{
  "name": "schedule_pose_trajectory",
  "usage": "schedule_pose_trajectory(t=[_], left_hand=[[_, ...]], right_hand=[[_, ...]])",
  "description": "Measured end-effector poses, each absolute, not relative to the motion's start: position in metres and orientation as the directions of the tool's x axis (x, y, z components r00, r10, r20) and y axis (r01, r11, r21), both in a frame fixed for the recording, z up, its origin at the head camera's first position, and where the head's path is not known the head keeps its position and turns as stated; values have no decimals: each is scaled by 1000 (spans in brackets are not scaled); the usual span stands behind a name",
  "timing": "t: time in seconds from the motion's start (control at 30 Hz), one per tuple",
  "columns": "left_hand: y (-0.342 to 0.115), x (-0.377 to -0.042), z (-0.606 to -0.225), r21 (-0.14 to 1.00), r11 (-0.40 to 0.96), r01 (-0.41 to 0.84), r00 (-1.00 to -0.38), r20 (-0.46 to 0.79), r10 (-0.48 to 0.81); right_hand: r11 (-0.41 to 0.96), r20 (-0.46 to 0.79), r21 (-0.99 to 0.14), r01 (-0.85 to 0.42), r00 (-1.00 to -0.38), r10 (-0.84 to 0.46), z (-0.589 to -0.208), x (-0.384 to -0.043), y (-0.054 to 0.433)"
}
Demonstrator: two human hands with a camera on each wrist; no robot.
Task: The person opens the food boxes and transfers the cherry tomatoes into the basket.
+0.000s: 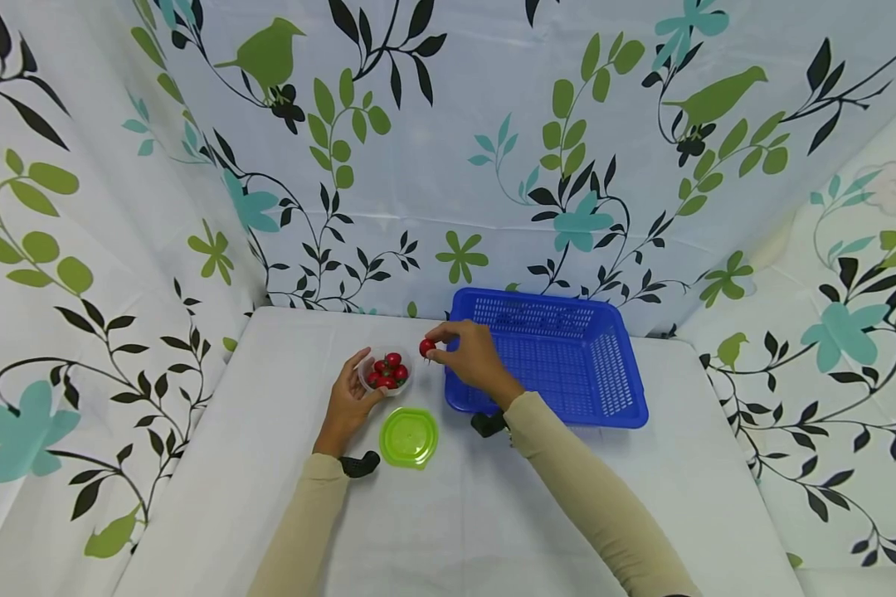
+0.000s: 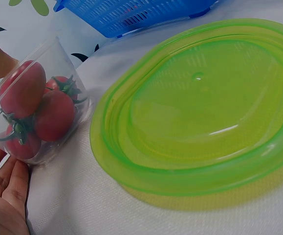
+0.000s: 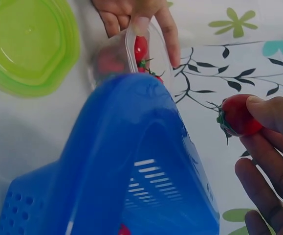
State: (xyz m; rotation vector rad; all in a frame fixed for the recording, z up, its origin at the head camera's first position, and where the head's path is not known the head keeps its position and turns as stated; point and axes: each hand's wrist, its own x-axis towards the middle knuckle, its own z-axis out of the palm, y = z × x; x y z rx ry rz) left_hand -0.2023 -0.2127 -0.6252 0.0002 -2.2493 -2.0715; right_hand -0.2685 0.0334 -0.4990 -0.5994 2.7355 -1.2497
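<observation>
My left hand (image 1: 348, 406) holds a small clear plastic container (image 2: 58, 46) on the table, thumb at its rim and fingers round its side. Several red cherry tomatoes (image 1: 388, 371) with green stems lie inside it. My right hand (image 1: 472, 355) pinches one cherry tomato (image 3: 241, 115) between thumb and fingers, stem end outward. It is held in the air between the container and the left rim of a blue plastic basket (image 1: 545, 348). Part of another red thing (image 3: 124, 230) shows inside the basket in the right wrist view.
A translucent green lid (image 1: 408, 438) lies on the white-covered table (image 1: 269, 464) in front of the container. The basket's raised wall stands under my right forearm. A curtain (image 1: 418, 166) with leaf and bird prints hangs behind the table.
</observation>
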Motion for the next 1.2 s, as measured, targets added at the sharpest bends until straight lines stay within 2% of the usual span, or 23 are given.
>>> schedule_pose_trajectory(t=[0.57, 1.2], left_hand=[[-213, -201, -625, 996, 69, 55, -996, 59, -60], [-211, -201, -624, 995, 87, 43, -997, 49, -63]], right_hand=[[548, 96, -792, -271, -940, -327, -499, -268, 57], [573, 71, -792, -211, -964, -257, -501, -269, 83]])
